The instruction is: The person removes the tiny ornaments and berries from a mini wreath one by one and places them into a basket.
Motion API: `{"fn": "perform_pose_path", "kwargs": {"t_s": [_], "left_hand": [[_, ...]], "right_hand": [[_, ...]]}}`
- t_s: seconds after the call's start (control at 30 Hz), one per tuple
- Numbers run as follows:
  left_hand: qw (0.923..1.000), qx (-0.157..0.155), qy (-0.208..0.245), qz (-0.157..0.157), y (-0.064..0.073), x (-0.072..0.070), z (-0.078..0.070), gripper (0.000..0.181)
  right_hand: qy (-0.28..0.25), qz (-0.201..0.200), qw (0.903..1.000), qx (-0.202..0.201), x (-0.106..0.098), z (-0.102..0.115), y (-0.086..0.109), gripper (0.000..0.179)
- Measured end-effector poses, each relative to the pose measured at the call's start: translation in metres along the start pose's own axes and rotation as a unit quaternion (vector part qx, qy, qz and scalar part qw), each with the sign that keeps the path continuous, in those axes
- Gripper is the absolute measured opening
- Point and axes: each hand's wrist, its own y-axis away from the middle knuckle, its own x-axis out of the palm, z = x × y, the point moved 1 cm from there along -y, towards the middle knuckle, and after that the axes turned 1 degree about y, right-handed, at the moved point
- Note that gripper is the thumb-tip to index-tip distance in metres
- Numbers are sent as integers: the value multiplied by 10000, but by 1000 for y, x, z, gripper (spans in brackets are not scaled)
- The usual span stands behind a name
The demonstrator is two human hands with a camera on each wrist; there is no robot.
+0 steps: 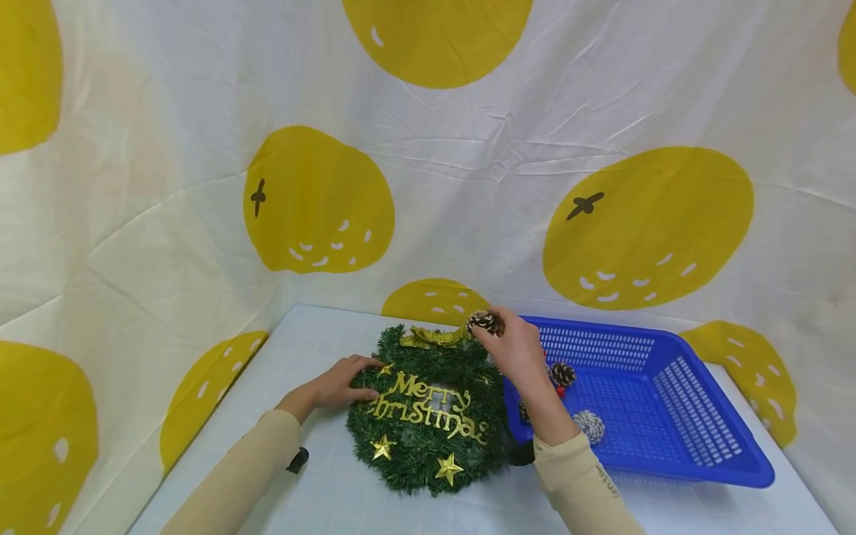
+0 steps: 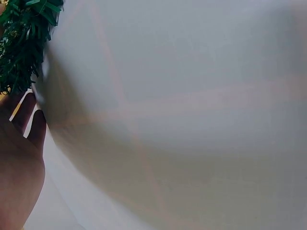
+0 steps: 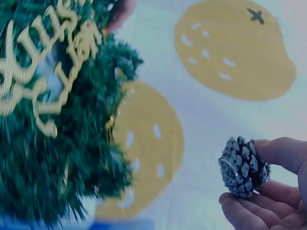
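A green tinsel wreath (image 1: 411, 453) with gold "Merry Christmas" lettering (image 1: 404, 384) lies on the table in the head view. Gold stars (image 1: 449, 469) dot it, and a gold ribbon (image 1: 428, 337) runs along its far edge. My left hand (image 1: 342, 380) rests at the wreath's left side with thumb and fingers extended; the left wrist view catches a few straight fingers (image 2: 37, 129) beside the green strands. Between thumb and fingers, my right hand (image 1: 520, 348) pinches a white-tipped pine cone (image 3: 243, 167), held up near the ribbon's right end, apart from the strands in the right wrist view.
A blue plastic basket (image 1: 669, 469) stands right of the wreath, close to its edge. Inside are another brown pine cone (image 1: 563, 374), a whitish pine cone (image 1: 590, 426) and small red pieces. Behind the table hangs a white cloth (image 1: 468, 223) printed with yellow fruit.
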Motion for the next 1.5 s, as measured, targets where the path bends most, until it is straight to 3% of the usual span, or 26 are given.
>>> {"fn": "perform_pose_path", "kwargs": {"t_s": [0.3,0.73,1.0,1.23,1.5], "left_hand": [[9999,-148,2,68,-1,-1,2,63],[9998,-175,67,121,0,0,0,64],[10000,4,-45,11,-1,4,6,66],[9998,-195,-10,99,-1,3,5,66],[9998,-150,1,118,-2,1,4,66]], "right_hand": [[515,17,9986,115,-38,-18,3,53],[990,163,9947,221,-76,-51,11,55],[1181,226,9923,301,-82,-71,8,57],[1246,250,9912,362,-82,-85,2,59],[1456,408,9866,606,-82,-97,-6,62]]}}
